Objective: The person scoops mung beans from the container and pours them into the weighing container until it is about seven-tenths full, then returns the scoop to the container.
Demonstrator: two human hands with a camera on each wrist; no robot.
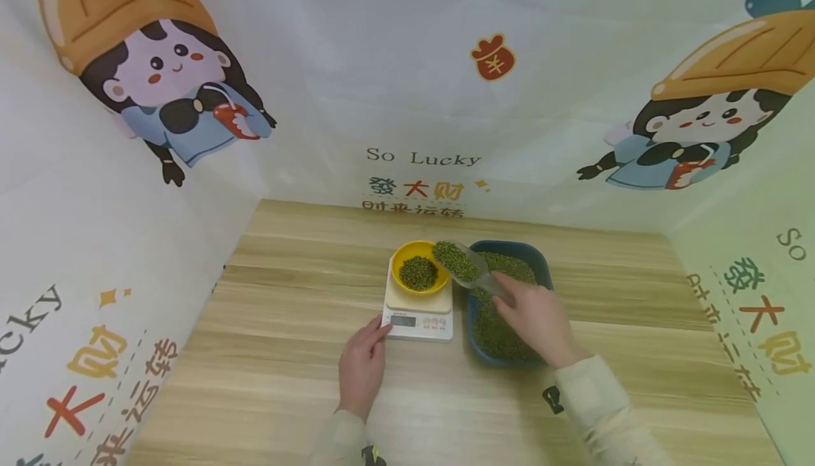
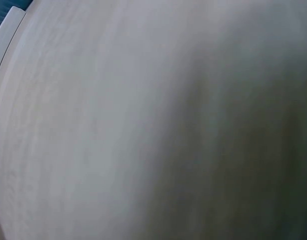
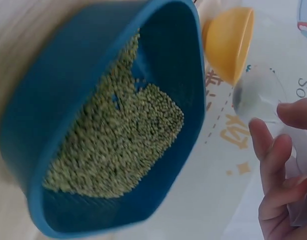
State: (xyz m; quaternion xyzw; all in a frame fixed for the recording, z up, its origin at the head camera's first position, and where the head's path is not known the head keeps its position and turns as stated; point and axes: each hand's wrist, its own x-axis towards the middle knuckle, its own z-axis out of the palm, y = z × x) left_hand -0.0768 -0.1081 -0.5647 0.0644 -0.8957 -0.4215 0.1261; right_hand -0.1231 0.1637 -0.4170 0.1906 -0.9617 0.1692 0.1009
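In the head view my right hand (image 1: 535,314) grips the handle of a clear plastic scoop (image 1: 457,262) loaded with small green beans. The scoop's front end is held over the right rim of a yellow bowl (image 1: 400,282), which has green beans in its bottom. That bowl sits on a white kitchen scale (image 1: 420,328) with a small display. My left hand (image 1: 363,367) rests against the scale's front left corner. To the right stands a blue tub (image 3: 158,200) of green beans; in the right wrist view the fingers (image 3: 273,165) curl round the scoop's handle.
A wood-grain table (image 1: 286,296) carries everything, with the blue tub close beside the scale. Printed white cloth (image 1: 382,84) hangs behind and on both sides. The left wrist view shows mostly blurred tabletop, with the scale's edge (image 2: 8,35) at the upper left.
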